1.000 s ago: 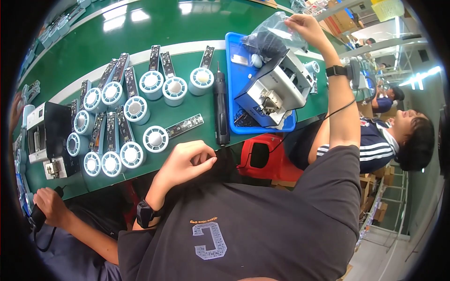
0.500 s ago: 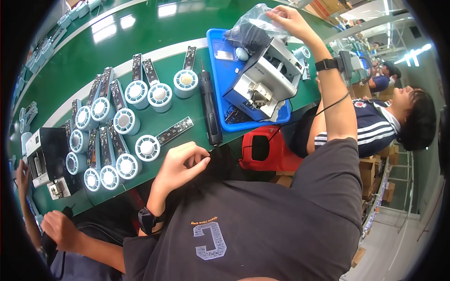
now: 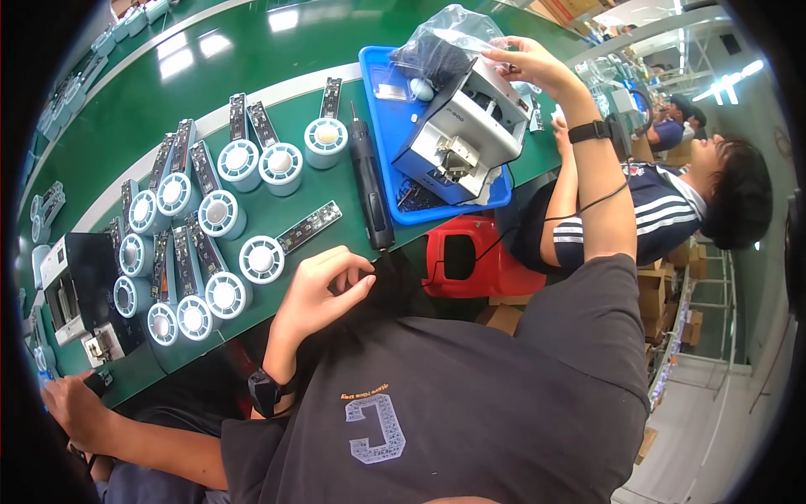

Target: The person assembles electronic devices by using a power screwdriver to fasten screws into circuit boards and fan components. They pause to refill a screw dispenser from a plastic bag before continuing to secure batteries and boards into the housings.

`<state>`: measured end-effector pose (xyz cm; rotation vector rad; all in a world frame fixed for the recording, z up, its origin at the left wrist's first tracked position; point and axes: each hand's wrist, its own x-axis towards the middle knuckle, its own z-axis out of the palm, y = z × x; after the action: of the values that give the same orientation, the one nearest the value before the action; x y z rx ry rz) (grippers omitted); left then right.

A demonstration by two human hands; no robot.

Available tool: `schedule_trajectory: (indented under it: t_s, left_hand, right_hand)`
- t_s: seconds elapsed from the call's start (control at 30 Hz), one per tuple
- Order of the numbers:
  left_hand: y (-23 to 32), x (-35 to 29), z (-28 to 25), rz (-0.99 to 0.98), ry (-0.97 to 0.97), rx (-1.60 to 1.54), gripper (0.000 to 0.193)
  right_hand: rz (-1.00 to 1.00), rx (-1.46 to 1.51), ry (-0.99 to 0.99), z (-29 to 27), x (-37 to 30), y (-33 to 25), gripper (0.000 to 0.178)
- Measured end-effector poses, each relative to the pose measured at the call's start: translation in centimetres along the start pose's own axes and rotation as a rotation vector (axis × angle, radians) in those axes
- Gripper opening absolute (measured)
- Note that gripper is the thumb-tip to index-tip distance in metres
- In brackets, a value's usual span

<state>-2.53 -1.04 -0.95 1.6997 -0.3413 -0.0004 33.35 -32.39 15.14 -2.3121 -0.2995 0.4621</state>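
My right hand (image 3: pixel 539 69) reaches over the top of a white-and-black benchtop machine (image 3: pixel 470 139). Its fingers are stretched out and apart, beside a clear plastic bag (image 3: pixel 441 42) with dark contents. Both machine and bag sit in a blue tray (image 3: pixel 375 92). Close to the table's near edge, my left hand (image 3: pixel 327 290) has its fingers curled, thumb near forefinger; whatever may be between them cannot be made out. Beyond it lies a light-blue round part with a circuit-board handle (image 3: pixel 267 259). A black electric screwdriver (image 3: pixel 369 185) lies alongside the tray.
Several similar light-blue parts (image 3: pixel 239 160) stand on the green table (image 3: pixel 315 197) to the left. Another machine (image 3: pixel 84 294) is at far left, near a co-worker's hand (image 3: pixel 80 412). A red stool (image 3: pixel 470 260) is below the tray; a person in a striped shirt (image 3: pixel 646 218) sits right.
My right hand has come nearer, from the bag's upper edge toward the machine's top. My left hand has hardly moved. The co-worker's hand at far left has shifted left.
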Motion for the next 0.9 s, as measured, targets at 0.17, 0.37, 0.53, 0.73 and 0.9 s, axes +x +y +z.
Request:
schedule_trajectory:
  t_s: [0.17, 0.37, 0.53, 0.73, 0.9]
  left_hand:
    - [0.1, -0.1, -0.1, 0.011, 0.004, 0.001, 0.013]
    - [0.0, -0.4, -0.1, 0.014, 0.007, -0.006, 0.012]
    - [0.1, -0.4, -0.1, 0.030, 0.000, 0.000, 0.012]
    - [0.2, -0.4, -0.1, 0.021, -0.006, 0.006, 0.011]
    - [0.0, -0.5, -0.1, 0.018, -0.002, 0.009, 0.010]
  right_hand:
    - [0.046, 0.076, -0.080, -1.5, 0.6, -0.5, 0.049]
    - [0.122, 0.163, -0.090, -2.0, -0.2, -0.4, 0.037]
    - [0.057, 0.325, -0.118, -1.8, -0.8, 1.1, 0.028]
    - [-0.055, 0.396, -0.019, -0.5, -1.9, 2.0, 0.022]
    - [-0.268, 0.209, 0.075, 1.1, -3.4, 1.1, 0.023]
